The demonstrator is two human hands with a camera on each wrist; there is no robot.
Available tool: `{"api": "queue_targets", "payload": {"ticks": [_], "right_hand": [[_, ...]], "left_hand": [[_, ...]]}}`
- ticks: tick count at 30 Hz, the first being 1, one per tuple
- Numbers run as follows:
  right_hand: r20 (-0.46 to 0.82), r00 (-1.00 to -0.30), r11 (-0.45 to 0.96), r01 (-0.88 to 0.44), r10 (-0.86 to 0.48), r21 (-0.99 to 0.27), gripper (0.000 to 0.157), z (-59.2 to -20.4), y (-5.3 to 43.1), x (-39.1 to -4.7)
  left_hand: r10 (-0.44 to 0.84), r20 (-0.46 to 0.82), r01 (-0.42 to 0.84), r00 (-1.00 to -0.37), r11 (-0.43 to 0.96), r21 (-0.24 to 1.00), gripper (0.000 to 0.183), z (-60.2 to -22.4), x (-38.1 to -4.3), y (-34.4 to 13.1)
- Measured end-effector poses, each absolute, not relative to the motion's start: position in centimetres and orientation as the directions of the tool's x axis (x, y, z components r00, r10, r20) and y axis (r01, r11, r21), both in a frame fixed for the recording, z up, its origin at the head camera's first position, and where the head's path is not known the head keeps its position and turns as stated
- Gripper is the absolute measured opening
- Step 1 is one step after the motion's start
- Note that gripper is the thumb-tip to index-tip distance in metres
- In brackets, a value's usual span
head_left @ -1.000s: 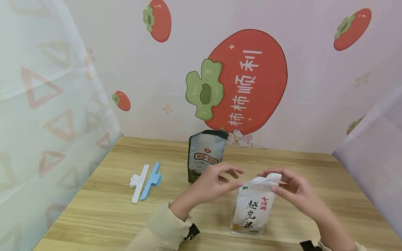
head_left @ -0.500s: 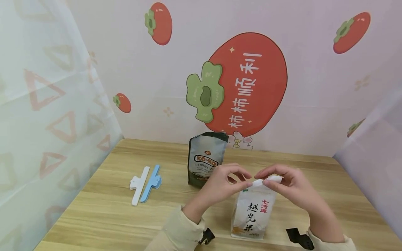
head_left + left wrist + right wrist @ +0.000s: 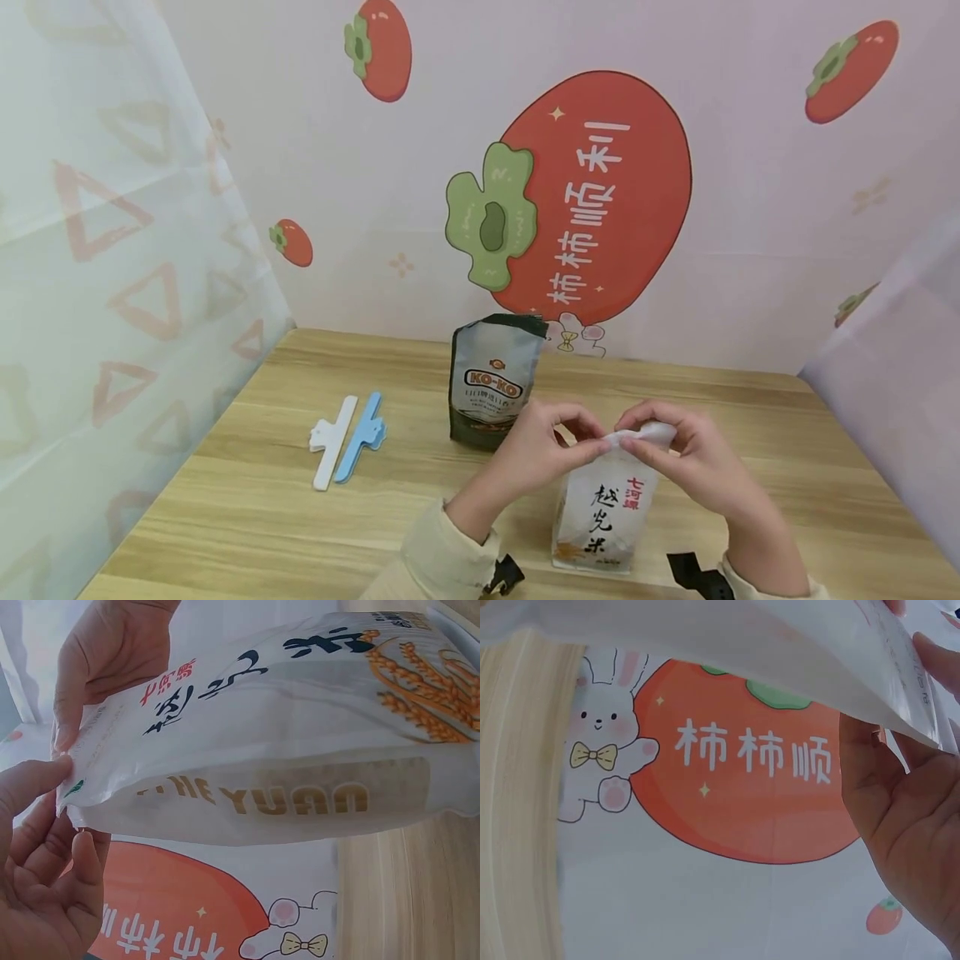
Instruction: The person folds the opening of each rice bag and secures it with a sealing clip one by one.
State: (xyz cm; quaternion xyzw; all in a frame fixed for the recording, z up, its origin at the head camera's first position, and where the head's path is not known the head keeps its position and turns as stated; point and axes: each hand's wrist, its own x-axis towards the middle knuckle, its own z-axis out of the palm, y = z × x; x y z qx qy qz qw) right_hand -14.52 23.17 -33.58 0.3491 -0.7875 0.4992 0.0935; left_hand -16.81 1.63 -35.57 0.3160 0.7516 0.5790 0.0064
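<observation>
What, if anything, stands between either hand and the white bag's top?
Nothing visible: the left hand and right hand both pinch the white bag at its top. The KO-KO bag stands farther back, not between them.

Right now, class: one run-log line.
left hand, right hand: pinching white bag top | white bag: upright on table | KO-KO bag: behind | clips: on table

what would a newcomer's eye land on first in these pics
Probably the huge red cartoon persimmon printed on the pale backdrop. Below it, the left hand and right hand pinch the top of an upright white bag with black and red lettering. At the left, a long white clip and long blue clip lie side by side on the wooden table.
</observation>
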Motion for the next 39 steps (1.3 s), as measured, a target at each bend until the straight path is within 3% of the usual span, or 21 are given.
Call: {"api": "queue_targets", "payload": {"ticks": [19,25,32,39], "right_hand": [[0.603,-0.672,0.295,-0.735,-0.430,-0.610,0.033,-34.0,23.0,-14.5],[0.573,-0.706,0.336,-0.705,-0.417,-0.624,0.031,-34.0,22.8,-14.4],[0.555,-0.753,0.373,-0.657,-0.353,-0.655,0.013,-33.8,22.3,-14.3],[0.497,-0.805,0.404,-0.593,-0.324,-0.697,0.017,-33.3,22.1,-13.9]], "left_hand": [[0.470,0.416,0.540,-0.779,0.164,0.826,0.002,-35.6,-16.5,1.9],[0.478,0.520,0.656,-0.708,0.172,0.735,0.008,-35.9,-16.3,1.9],[0.462,0.621,0.756,-0.633,0.195,0.625,0.013,-36.0,-16.2,2.1],[0.452,0.689,0.817,-0.567,0.200,0.541,0.015,-36.2,-16.3,2.2]]}}
